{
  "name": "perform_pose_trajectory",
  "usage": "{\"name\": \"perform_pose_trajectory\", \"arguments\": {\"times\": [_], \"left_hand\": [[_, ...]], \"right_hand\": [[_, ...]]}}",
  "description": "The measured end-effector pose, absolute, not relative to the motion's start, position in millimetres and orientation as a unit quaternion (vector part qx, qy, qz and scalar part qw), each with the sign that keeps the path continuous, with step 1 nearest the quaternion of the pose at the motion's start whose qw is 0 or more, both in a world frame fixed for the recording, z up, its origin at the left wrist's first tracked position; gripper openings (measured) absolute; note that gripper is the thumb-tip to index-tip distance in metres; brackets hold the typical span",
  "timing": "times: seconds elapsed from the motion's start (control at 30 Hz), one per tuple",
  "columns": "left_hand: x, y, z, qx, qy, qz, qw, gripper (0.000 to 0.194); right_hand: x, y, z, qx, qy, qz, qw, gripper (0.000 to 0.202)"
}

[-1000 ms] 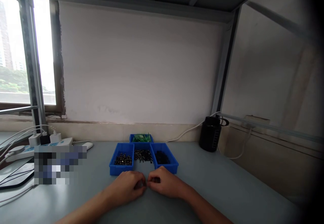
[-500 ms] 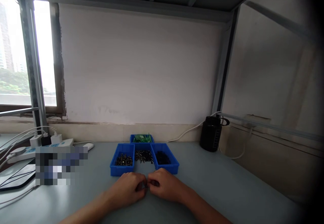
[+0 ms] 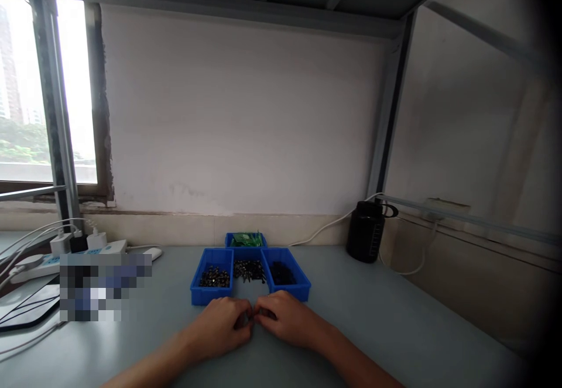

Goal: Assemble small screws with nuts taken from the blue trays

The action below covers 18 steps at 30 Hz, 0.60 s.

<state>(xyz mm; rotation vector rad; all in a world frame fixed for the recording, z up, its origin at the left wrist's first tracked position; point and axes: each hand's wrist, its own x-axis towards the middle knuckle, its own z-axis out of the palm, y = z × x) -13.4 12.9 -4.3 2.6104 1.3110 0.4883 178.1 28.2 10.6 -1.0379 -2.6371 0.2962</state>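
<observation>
My left hand [image 3: 222, 326] and my right hand [image 3: 285, 319] rest on the grey table, fingertips meeting at a small dark part [image 3: 253, 313] pinched between them; what the part is cannot be made out. Just beyond the hands stand blue bins. The left blue bin [image 3: 212, 294] holds small shiny metal pieces. Dark screws [image 3: 249, 270] lie in the middle gap. The right blue bin [image 3: 302, 287] holds small black pieces. A rear blue bin [image 3: 246, 240] holds green packets.
A black cylindrical device [image 3: 366, 232] with a white cable stands at the back right. A power strip [image 3: 52, 256] with plugged chargers lies at the left, a dark flat pad [image 3: 26, 309] in front of it. A wall and window close the back.
Both hands stay together in front of the bins, fingers shifting slightly around the small part. Nothing else has moved.
</observation>
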Motion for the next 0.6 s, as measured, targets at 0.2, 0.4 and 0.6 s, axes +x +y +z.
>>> {"name": "perform_pose_trajectory", "arguments": {"times": [0.2, 0.4, 0.6], "left_hand": [[-13.3, 11.9, -1.5, 0.869, 0.450, 0.176, 0.107, 0.016], [-13.3, 12.8, -1.1, 0.862, 0.455, 0.187, 0.119, 0.016], [-13.5, 17.0, -6.9, 0.866, 0.429, 0.222, 0.126, 0.014]], "right_hand": [[178.7, 27.8, 13.6, -0.366, -0.911, 0.108, 0.157, 0.016], [177.5, 29.2, 11.8, -0.374, -0.905, 0.136, 0.151, 0.014], [176.8, 31.1, 7.8, -0.373, -0.892, 0.193, 0.167, 0.014]]}}
